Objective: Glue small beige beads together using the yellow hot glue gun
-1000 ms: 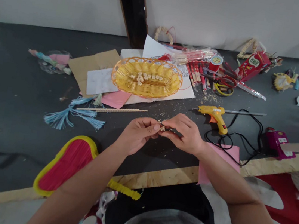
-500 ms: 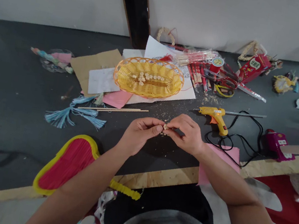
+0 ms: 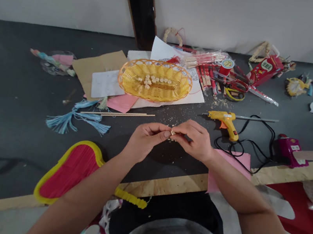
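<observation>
L hand [image 3: 149,137] is pinching one side of a tiny pale piece [image 3: 172,132], thumb + index closing on it; R hand [image 3: 193,138] is gripping the other side, same way, tips nearly meeting. Piece is sitting between both sets of fingertips, just above the dark tabletop [image 3: 23,92], near its front edge; exact shape too small to tell. Pale crumbs [image 3: 174,119] are lying around/beyond the hands. Yellow basket [image 3: 158,70] is sitting beyond the hands, on white paper [image 3: 197,97], holding a bunch + row of small pale flower-like pcs [image 3: 148,81]. Glue gun [image 3: 227,122] is lying on its side to the R of R hand, nozzle pointing L, well apart from the piece. Pink sheet [image 3: 234,161] is hanging partly over the front edge, next to R forearm. On L side, two thin sticks [image 3: 127,115] are lying w/ ends over a blue tassel [image 3: 68,121]; red fan w/ yellow rim [image 3: 72,169] is resting nearer the front, partly behind L forearm. Phone [image 3: 141,14] is leaning on the wall at back; red thread spool [image 3: 226,69] is standing R of basket, near scissors [image 3: 232,97].
</observation>
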The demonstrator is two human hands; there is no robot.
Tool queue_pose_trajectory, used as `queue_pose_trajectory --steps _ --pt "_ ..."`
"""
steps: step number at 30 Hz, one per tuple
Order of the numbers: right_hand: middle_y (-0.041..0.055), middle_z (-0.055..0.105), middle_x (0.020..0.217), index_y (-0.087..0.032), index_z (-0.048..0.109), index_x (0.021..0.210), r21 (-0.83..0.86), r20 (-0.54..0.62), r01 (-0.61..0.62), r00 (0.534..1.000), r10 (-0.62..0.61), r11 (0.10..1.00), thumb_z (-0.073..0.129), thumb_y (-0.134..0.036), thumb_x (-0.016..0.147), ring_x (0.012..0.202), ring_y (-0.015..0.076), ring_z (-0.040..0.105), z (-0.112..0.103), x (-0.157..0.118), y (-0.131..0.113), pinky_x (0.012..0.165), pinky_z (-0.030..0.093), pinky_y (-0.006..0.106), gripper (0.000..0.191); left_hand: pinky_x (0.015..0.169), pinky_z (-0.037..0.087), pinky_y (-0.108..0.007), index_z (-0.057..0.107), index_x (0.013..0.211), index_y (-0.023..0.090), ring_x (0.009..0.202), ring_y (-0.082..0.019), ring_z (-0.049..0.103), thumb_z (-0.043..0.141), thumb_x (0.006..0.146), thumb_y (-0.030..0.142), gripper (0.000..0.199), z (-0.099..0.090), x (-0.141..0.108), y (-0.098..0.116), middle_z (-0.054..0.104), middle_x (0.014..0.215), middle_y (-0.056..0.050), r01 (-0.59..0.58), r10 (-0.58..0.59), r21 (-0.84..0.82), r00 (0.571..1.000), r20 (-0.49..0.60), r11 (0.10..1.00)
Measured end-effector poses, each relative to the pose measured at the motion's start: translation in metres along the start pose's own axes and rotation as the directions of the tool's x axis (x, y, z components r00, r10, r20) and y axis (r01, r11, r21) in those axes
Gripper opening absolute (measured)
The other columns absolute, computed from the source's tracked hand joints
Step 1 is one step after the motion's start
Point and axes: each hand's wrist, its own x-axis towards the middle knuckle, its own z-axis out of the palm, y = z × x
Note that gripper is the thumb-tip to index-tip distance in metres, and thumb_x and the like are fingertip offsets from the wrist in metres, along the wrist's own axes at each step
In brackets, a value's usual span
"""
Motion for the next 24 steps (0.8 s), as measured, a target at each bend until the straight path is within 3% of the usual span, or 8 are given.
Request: queue_pose_trajectory --steps 13,24 --pt "0.004 0.073 0.082 -0.02 0.066 0.098 0.048 0.02 -0.043 0.999 0.042 0.998 0.066 -0.022 0.091 0.079 0.0147 0.069 0.0018 -0.0016 0.0021 0.071 0.056 0.027 0.007 0.067 0.045 -0.024 0.08 0.076 0.018 0.066 -0.012 0.058 0.088 0.064 0.035 0.022 -0.0027 0.0007 -0.0019 0.073 0.072 -0.002 -0.053 0.052 0.071 0.999 0.009 0.996" --pt "0.0037 0.073 0.085 -0.02 0.066 0.105 0.039 0.03 -0.029 0.999 0.028 0.999 0.066 -0.025 0.092 0.08 0.0149 0.069 0.0027 -0.0033 0.0037 0.074 0.057 0.028 0.014 0.062 0.042 -0.024 0.078 0.072 0.016 0.062 -0.01 0.054 0.089 0.06 0.034 0.024 -0.0009 0.0011 0.0015 0.069 0.067 -0.002 0.027 -0.026 -0.01 0.999 0.04 1.0"
